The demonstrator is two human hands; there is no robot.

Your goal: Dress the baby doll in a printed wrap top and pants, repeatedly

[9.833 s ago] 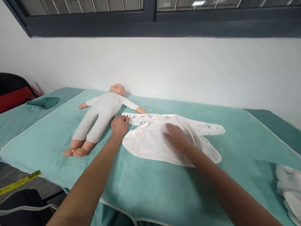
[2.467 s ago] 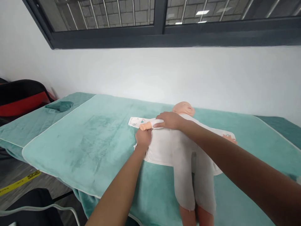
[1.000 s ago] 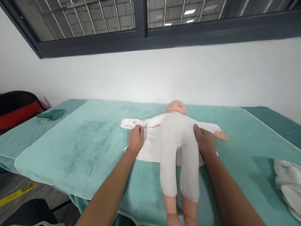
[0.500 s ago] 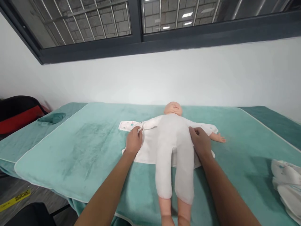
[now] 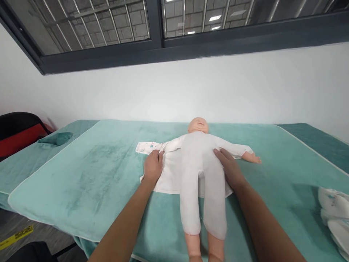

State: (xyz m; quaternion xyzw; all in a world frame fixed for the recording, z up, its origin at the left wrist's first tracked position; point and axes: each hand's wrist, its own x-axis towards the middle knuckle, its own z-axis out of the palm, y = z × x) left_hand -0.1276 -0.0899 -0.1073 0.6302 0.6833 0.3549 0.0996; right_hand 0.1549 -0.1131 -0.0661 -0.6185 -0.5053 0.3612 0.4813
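Note:
A baby doll [image 5: 195, 153] with a white cloth body lies on its back, head toward the wall and legs toward me. Beneath it is spread a white baby shirt [image 5: 171, 171] with a small print on its sleeves. The right-hand sleeve covers the doll's arm, whose hand sticks out at the cuff. On the left the sleeve [image 5: 147, 147] lies flat past the end of the doll's visible arm. My left hand [image 5: 153, 165] is closed on the shirt by that sleeve's opening. Against the doll's right-hand side rests my right hand [image 5: 229, 165], fingers stretched out over the torso.
A green padded cover [image 5: 109, 174] lies over the table. At the right edge sits a white printed bundle of cloth or diapers [image 5: 334, 211]. A black and red bag [image 5: 23, 134] stands at the far left. Behind the table are a white wall and a barred window.
My right hand has shifted slightly left onto the doll's side, and its fingers have straightened from a curled shape. My left hand stays at the sleeve. The view has shifted a little.

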